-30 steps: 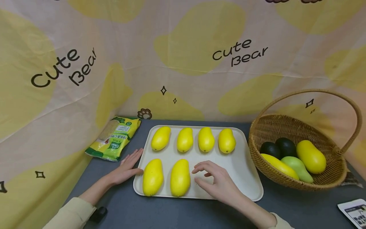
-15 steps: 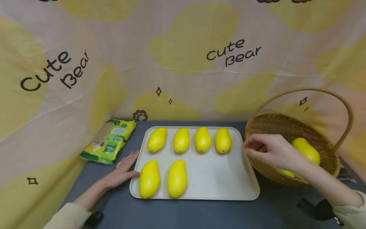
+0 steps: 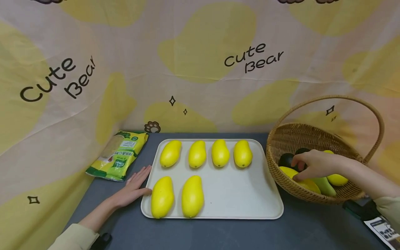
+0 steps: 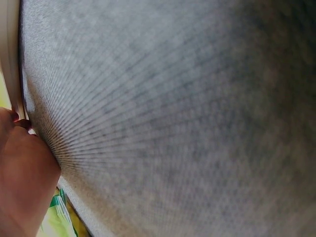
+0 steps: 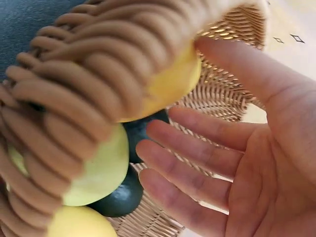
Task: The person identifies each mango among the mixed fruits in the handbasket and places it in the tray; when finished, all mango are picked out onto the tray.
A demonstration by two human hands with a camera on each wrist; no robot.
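Observation:
My right hand (image 3: 318,165) is inside the wicker basket (image 3: 303,135), over a yellow mango (image 3: 307,184). In the right wrist view its thumb reaches the yellow mango (image 5: 177,86), and the spread fingers (image 5: 185,182) extend beside dark green avocados (image 5: 121,195). A pale green fruit (image 3: 325,186) and another yellow mango (image 3: 338,179) lie nearby under the wrist. My left hand (image 3: 132,189) rests flat on the table, thumb at the left rim of the white tray (image 3: 240,194). Several yellow mangoes (image 3: 220,152) form the tray's back row; two larger ones (image 3: 192,196) lie at front left.
A yellow and green food packet (image 3: 120,154) lies at the back left, beyond the left hand. The basket's arched handle (image 3: 335,97) rises above the right forearm. A printed card (image 3: 384,229) is at the front right. A patterned cloth (image 3: 200,69) hangs behind the table (image 3: 187,236).
My right hand has moved right from over the tray's front and down into the basket, onto the fruit there. The left hand stays at the tray's edge; the head view has shifted slightly.

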